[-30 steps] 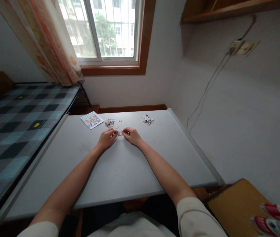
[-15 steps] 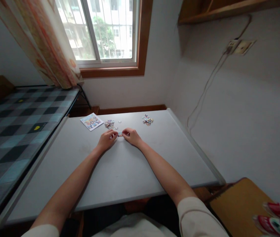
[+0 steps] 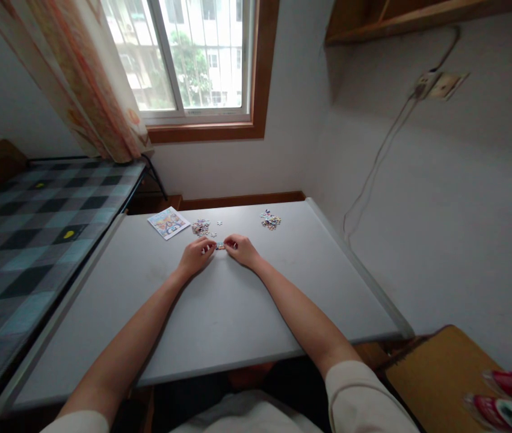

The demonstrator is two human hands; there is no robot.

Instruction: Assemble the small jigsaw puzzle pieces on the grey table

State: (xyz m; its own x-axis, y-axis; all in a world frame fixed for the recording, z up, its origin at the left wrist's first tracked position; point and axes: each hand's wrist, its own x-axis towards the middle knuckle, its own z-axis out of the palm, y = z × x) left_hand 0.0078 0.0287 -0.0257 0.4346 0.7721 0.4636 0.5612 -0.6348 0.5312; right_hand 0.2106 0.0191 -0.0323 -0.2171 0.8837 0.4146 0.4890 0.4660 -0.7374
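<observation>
Between my fingertips, just above or on the table, is a small strip of joined jigsaw puzzle pieces (image 3: 220,246). My left hand (image 3: 196,255) pinches its left end, and my right hand (image 3: 242,250) pinches its right end. Both hands are closed, and fingers cover the strip's ends. Beyond my left hand lies a heap of loose puzzle pieces (image 3: 200,227), with a single piece (image 3: 219,223) and another small piece (image 3: 213,234) beside it. A second heap of pieces (image 3: 270,220) sits farther right. Left of the first heap lies a square picture card (image 3: 168,223).
The white table (image 3: 237,313) has a raised right edge along the wall. A bed with a checked cover (image 3: 57,234) stands to the left. At lower right, red-labelled bottles (image 3: 503,412) lie on a brown wooden surface (image 3: 436,367). A cable (image 3: 375,159) hangs down the wall.
</observation>
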